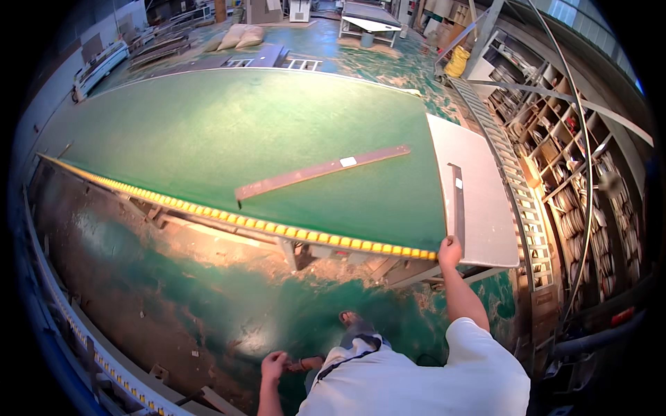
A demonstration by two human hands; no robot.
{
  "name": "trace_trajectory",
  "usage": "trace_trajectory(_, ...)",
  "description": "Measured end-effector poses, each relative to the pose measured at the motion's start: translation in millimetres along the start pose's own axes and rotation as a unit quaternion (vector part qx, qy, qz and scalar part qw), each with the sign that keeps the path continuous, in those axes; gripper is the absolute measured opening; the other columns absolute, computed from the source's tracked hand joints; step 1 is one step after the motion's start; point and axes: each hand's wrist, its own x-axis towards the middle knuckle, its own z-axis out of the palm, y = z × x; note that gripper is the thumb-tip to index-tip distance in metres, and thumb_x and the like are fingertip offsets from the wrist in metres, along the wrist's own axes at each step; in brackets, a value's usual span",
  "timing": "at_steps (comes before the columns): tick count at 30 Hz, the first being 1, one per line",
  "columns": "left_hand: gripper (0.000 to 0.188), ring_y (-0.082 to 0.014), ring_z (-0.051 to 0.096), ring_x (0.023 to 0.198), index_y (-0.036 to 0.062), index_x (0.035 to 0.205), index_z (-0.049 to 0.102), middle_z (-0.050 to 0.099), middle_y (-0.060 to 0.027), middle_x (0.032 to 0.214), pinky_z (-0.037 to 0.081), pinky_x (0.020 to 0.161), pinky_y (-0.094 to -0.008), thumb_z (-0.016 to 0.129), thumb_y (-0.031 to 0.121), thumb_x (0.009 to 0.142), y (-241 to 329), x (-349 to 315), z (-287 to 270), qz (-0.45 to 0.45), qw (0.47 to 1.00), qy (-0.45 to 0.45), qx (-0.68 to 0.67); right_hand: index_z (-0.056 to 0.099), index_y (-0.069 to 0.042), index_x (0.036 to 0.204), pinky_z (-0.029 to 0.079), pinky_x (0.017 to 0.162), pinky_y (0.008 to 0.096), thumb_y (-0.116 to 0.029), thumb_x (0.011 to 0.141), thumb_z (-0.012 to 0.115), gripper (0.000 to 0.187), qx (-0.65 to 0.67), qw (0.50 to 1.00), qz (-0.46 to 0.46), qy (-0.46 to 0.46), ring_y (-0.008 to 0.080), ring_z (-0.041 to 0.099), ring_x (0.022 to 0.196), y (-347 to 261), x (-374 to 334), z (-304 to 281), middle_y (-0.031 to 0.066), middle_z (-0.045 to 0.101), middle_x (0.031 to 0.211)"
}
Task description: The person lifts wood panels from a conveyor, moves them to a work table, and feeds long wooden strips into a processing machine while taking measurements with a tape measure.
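Observation:
My right hand (449,252) reaches out to the near right corner of the green-topped table. Its fingers are closed at the near end of a narrow dark brown strip (458,208), which bears a white label and lies over a pale board (485,187). Low in front of my body, my left hand (274,365) hangs with curled fingers, and nothing shows in it. A second, longer brown strip (305,178), also with a white label, rests slantwise on the green tabletop (208,125).
Yellow rollers (277,227) line the table's near edge. A roller conveyor (513,187) runs along the right, beside shelves (576,180) full of coiled material. Sacks (239,37) and another table (371,15) stand behind. A railing (90,347) crosses the lower left.

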Motion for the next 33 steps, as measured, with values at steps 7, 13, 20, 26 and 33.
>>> trace_trajectory(7, 0.018, -0.0203, 0.07, 0.081, 0.0039, 0.106, 0.065, 0.072, -0.0112, 0.1, 0.055, 0.064, -0.0319, 0.061, 0.019, 0.097, 56, 24, 100, -0.025, 0.993, 0.098, -0.058, 0.06, 0.001, 0.119, 0.048, 0.099, 0.0486, -0.039, 0.08, 0.076, 0.059, -0.198, 0.965, 0.168, -0.026, 0.0407, 0.06, 0.111, 78, 129, 46, 0.0221, 0.064, 0.113)
trace_trajectory(13, 0.026, -0.0184, 0.068, 0.083, 0.0016, 0.111, 0.068, 0.072, -0.0073, 0.098, 0.053, 0.072, -0.0308, 0.063, 0.023, 0.097, 160, -5, 261, 0.032, 0.997, -0.061, 0.043, 0.059, 0.004, 0.123, 0.045, 0.102, 0.0438, -0.038, 0.077, 0.081, 0.065, 0.043, 0.981, 0.162, -0.101, 0.0379, 0.055, 0.118, 179, 186, 44, 0.0223, 0.058, 0.121)
trace_trajectory(20, 0.034, -0.0264, 0.07, 0.096, 0.0053, 0.119, 0.068, 0.073, -0.0112, 0.106, 0.054, 0.089, -0.0384, 0.07, 0.024, 0.091, 280, -46, 313, 0.269, 0.912, -0.024, 0.309, 0.057, 0.004, 0.127, 0.045, 0.102, 0.0432, -0.013, 0.075, 0.081, 0.06, 0.156, 0.961, -0.192, -0.12, 0.038, 0.056, 0.118, 45, 180, -10, 0.0211, 0.057, 0.126)
trace_trajectory(26, 0.053, -0.031, 0.062, 0.114, 0.014, 0.132, 0.061, 0.068, -0.0124, 0.118, 0.052, 0.094, -0.0413, 0.077, 0.027, 0.082, 373, -115, 291, 0.611, 0.624, 0.225, 0.431, 0.061, 0.0, 0.123, 0.052, 0.097, 0.0431, -0.022, 0.072, 0.081, 0.059, 0.158, 0.734, -0.524, -0.402, 0.0354, 0.061, 0.116, -177, 94, -61, 0.0163, 0.06, 0.13)
trace_trajectory(33, 0.045, -0.0332, 0.068, 0.092, 0.0106, 0.114, 0.068, 0.07, -0.0128, 0.105, 0.053, 0.079, -0.0415, 0.082, 0.031, 0.077, 252, -151, 64, 0.351, 0.838, 0.293, 0.297, 0.061, -0.009, 0.128, 0.028, 0.114, 0.0605, -0.019, 0.079, 0.075, 0.052, 0.269, 0.421, -0.836, -0.227, 0.035, 0.046, 0.135, -387, -186, -79, 0.0139, 0.053, 0.142)
